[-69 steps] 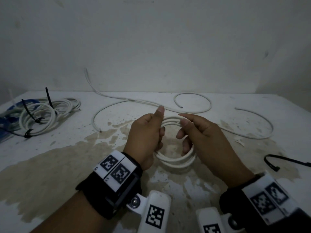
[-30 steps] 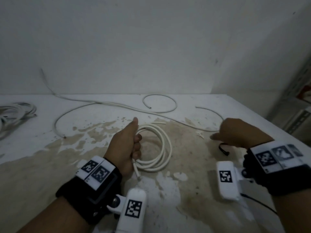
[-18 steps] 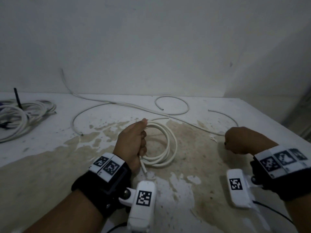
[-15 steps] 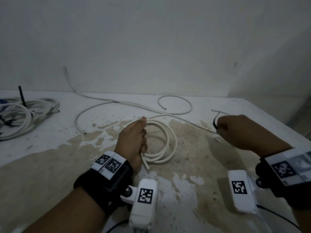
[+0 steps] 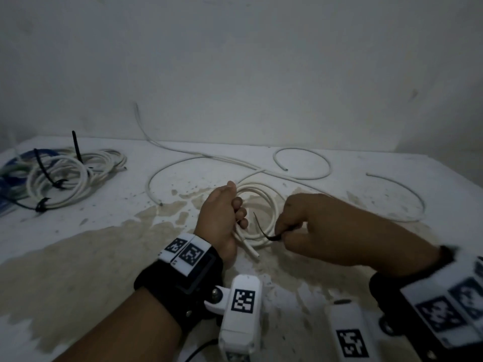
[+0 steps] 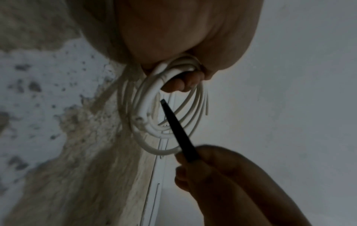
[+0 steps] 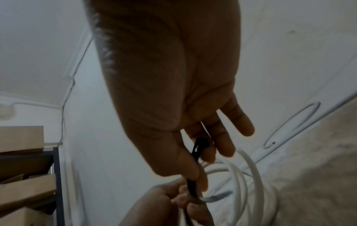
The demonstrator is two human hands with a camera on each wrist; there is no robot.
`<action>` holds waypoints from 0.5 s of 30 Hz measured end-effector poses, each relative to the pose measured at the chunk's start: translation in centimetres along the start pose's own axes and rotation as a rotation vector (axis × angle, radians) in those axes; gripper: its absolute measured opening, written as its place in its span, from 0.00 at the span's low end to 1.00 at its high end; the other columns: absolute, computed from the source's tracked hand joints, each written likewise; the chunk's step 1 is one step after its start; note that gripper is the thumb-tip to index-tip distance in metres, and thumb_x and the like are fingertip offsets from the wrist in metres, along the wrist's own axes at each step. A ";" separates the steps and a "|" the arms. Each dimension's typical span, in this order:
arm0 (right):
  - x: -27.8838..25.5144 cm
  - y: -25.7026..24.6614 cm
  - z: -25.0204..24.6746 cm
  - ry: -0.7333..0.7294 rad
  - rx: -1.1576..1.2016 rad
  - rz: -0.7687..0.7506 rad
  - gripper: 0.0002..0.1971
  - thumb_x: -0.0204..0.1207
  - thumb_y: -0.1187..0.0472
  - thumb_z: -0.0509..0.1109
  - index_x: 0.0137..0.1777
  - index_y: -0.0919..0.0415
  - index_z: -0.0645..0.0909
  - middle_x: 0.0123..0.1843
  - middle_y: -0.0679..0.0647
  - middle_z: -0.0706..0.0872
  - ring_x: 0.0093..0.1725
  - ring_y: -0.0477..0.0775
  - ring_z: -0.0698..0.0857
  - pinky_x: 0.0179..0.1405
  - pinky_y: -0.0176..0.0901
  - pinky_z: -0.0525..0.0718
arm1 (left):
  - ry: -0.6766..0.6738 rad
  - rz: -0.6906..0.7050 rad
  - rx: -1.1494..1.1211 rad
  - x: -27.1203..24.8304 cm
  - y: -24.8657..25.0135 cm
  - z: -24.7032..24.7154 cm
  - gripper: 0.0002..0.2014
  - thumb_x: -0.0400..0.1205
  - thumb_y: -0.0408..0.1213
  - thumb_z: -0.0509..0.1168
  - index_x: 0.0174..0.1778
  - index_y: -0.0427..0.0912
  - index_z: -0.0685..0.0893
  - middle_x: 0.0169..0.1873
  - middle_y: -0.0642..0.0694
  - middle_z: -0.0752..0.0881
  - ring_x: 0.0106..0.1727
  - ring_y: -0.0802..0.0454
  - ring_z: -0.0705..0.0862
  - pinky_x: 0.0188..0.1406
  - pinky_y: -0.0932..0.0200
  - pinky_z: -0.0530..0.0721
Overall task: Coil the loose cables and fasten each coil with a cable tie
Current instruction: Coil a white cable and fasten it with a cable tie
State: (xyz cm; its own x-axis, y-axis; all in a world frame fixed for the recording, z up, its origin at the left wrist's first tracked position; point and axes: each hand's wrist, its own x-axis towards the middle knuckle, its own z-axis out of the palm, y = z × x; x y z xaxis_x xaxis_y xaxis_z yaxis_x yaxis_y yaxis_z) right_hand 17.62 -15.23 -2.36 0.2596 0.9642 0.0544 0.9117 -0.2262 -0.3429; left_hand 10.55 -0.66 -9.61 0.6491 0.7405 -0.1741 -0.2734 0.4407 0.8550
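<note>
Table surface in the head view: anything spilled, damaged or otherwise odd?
Yes. A broad tan stain with speckled edges spreads across the white table, under both hands; spill or worn paint, cannot tell. A loose white cable sprawls uncoiled behind them.

The white cable coil point(image 5: 261, 215) you hold stands upright on the stained table, several loops gathered at its left side, one cut end point(image 5: 251, 250) jutting toward you. The black cable tie point(image 5: 262, 229) (thin, curved, unfastened) points its tapered tip into the coil's opening. Behind lie loose white cables point(image 5: 300, 176), uncoiled; far left, tied coils point(image 5: 65, 178).
</note>
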 end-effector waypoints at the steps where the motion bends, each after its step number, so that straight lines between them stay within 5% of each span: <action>1: 0.4 0.2 0.4 -0.005 -0.063 0.004 0.10 0.76 0.58 0.67 0.52 0.52 0.89 0.41 0.40 0.75 0.45 0.43 0.79 0.48 0.37 0.78 | -0.021 -0.006 0.003 -0.1 0.0 0.1 0.12 0.88 0.41 0.55 0.38 0.45 0.70 0.24 0.51 0.69 0.20 0.57 0.65 0.19 0.64 0.67; 5: 1.3 0.8 1.5 0.036 -0.205 0.008 0.12 0.78 0.60 0.63 0.51 0.59 0.88 0.48 0.53 0.76 0.46 0.52 0.80 0.48 0.47 0.78 | -0.072 -0.055 0.015 -0.3 -0.3 0.3 0.08 0.87 0.37 0.53 0.43 0.40 0.72 0.23 0.48 0.72 0.19 0.55 0.69 0.21 0.62 0.69; 10: 1.3 1.6 1.5 0.144 -0.267 -0.054 0.10 0.79 0.63 0.65 0.49 0.63 0.89 0.47 0.59 0.78 0.44 0.59 0.81 0.37 0.43 0.69 | -0.152 -0.134 0.013 -0.6 0.0 0.4 0.11 0.82 0.34 0.53 0.35 0.38 0.75 0.23 0.45 0.73 0.20 0.53 0.69 0.24 0.59 0.69; 15: 1.6 2.6 2.1 0.297 -0.300 -0.093 0.08 0.56 0.77 0.79 0.28 0.64 0.88 0.30 0.58 0.78 0.23 0.55 0.78 0.21 0.36 0.68 | -0.317 -0.234 -0.067 -0.9 0.8 0.5 0.11 0.82 0.34 0.50 0.36 0.38 0.74 0.25 0.46 0.72 0.19 0.55 0.68 0.19 0.63 0.71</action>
State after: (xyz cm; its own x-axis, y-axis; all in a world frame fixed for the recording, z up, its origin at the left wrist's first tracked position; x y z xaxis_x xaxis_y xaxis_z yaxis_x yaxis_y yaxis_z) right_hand 19.78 -13.97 -5.17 0.2125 0.9104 0.3551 0.9763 -0.2128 -0.0387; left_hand 10.09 -1.26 -8.49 0.8832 0.4276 -0.1924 -0.1308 0.6187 0.7747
